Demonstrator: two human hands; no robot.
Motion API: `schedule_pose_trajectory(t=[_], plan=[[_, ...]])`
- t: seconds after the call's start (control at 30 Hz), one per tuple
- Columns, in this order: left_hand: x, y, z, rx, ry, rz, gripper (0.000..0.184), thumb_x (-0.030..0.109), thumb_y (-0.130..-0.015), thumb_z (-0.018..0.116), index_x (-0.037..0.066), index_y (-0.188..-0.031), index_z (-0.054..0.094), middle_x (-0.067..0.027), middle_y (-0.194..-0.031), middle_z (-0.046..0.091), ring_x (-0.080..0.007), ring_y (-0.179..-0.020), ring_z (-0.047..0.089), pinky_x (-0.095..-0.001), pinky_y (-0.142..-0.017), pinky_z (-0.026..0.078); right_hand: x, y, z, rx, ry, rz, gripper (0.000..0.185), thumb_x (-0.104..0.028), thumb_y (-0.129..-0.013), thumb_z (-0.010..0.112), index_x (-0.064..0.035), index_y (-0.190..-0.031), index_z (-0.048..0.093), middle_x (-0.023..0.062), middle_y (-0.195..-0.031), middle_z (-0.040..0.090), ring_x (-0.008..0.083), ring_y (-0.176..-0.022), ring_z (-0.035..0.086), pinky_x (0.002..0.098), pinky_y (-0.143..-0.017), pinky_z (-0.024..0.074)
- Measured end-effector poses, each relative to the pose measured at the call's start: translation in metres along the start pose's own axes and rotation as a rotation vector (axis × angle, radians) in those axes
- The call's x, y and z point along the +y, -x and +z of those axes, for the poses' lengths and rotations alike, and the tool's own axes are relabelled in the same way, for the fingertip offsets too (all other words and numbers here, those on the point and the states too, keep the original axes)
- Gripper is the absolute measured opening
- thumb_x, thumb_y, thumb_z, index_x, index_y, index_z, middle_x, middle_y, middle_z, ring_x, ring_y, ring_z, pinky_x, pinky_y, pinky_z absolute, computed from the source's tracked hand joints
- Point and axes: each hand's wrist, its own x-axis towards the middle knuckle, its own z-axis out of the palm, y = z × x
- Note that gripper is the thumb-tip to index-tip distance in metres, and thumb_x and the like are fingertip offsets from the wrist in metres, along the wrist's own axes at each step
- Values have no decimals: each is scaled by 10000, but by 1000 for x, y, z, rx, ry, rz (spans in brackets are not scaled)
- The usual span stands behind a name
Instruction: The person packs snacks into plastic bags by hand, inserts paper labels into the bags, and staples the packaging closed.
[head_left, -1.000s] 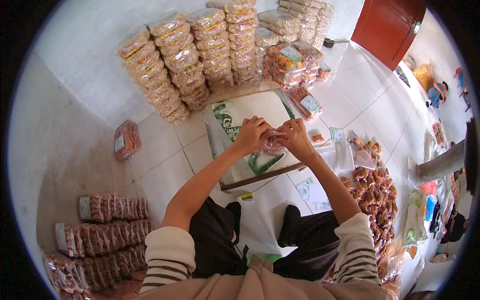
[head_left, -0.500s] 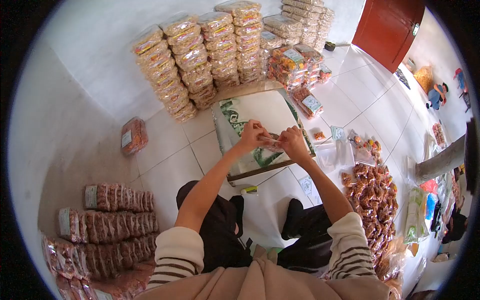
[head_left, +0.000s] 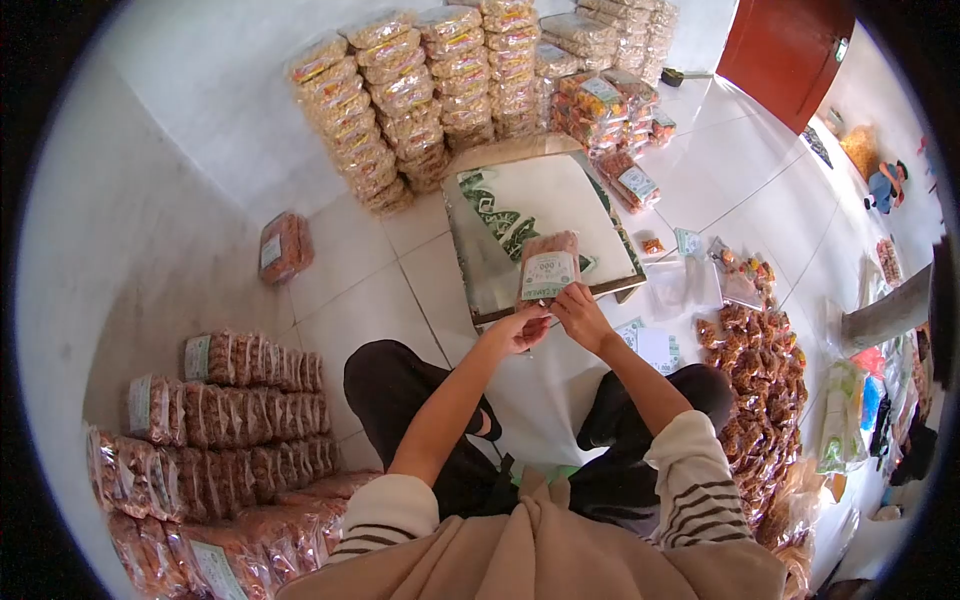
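Note:
A clear plastic packet point(head_left: 549, 270) of reddish-brown pieces, with a white and green printed label, leans at the near edge of a low table point(head_left: 482, 300) topped with a white and green sheet. My left hand point(head_left: 522, 330) is closed at the packet's lower left edge, its fingertips partly hidden. With thumb and fingers, my right hand point(head_left: 580, 318) pinches the same edge, close beside the left. Whether the left hand also holds something small cannot be made out.
Tall stacks of bagged snacks point(head_left: 390, 110) line the wall. Filled packets point(head_left: 250, 445) stand in rows at left. Many small brown packets point(head_left: 755, 400) lie at right, near printed labels point(head_left: 655, 346) and clear bags point(head_left: 680, 287). A single packet point(head_left: 286, 247) lies by the left wall.
Both hands have drawn back toward my body from the table's middle. The packet's printed label now shows upward. The yellow-green item on the floor before the table is no longer visible.

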Motion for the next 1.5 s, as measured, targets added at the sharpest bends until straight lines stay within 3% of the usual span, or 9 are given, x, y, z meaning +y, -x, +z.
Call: schedule_pose_trajectory(t=[0.33, 0.47, 0.53, 0.57, 0.63, 0.8, 0.97, 1.3, 1.5], plan=[[7, -61, -16, 28, 8, 74, 77, 57, -777, 581, 27, -841, 549, -62, -710, 591, -138, -641, 590, -226, -584, 519, 34, 17, 54, -80, -5, 63, 177, -118, -714, 522, -99, -881, 578, 38, -918, 516, 213, -919, 467, 433, -867, 343], [16, -69, -14, 179, 22, 200, 115, 89, -761, 600, 30, -849, 555, -46, -724, 577, -120, -628, 570, -216, -576, 506, 1, 35, 79, 239, -7, 707, 231, -112, -736, 586, -94, -961, 537, 107, -1027, 467, 276, -938, 441, 434, -858, 299], [23, -67, -16, 157, -82, 279, 122, 96, -754, 613, 22, -833, 557, -41, -729, 570, -116, -632, 562, -214, -588, 506, -26, 73, 115, 400, 50, 1260, 339, -143, -713, 640, -84, -1020, 509, 124, -1052, 451, 286, -936, 433, 431, -852, 314], [28, -68, -18, 162, -84, 259, 122, 96, -754, 613, 22, -833, 557, -41, -729, 570, -116, -632, 562, -214, -588, 506, -41, 92, 123, 386, 53, 1278, 339, -143, -713, 640, -84, -1020, 509, 124, -1052, 451, 286, -936, 433, 431, -852, 314], [35, -69, -26, 216, -125, 311, 186, 68, -696, 658, 22, -857, 578, -51, -732, 602, -127, -599, 578, -230, -590, 511, -72, 122, 131, -208, -168, 991, 433, -168, -708, 649, -64, -1087, 467, 131, -1078, 433, 304, -989, 412, 437, -870, 320], [40, -52, -37, 320, -172, 314, 134, 55, -701, 657, 23, -821, 606, -50, -759, 613, -122, -606, 581, -226, -592, 509, -83, 110, 152, -240, -194, 983, 523, -190, -711, 653, -41, -1155, 420, 132, -1194, 381, 316, -1115, 365, 431, -924, 314], [36, -53, -41, 276, -221, 360, 150, 62, -705, 662, 3, -831, 604, -58, -760, 618, -116, -617, 582, -222, -595, 508, -58, 80, 199, -318, -97, 464, 537, -189, -692, 635, -31, -1167, 441, 125, -1210, 407, 300, -1106, 384, 412, -902, 337], [33, -49, -40, 256, -249, 335, 153, 75, -708, 668, 51, -834, 584, -38, -759, 613, -116, -631, 583, -236, -595, 515, -85, 131, 186, -318, -7, 626, 215, -134, -676, 583, -161, -884, 630, 109, -1032, 451, 291, -919, 433, 334, -747, 396], [28, -52, -39, 272, -268, 382, 142, 65, -708, 662, 39, -824, 585, -43, -741, 600, -120, -602, 573, -243, -582, 517, -80, 112, 159, -281, 163, 718, 492, -235, -646, 676, -169, -1106, 515, 118, -1040, 439, 276, -889, 437, 353, -733, 400]])
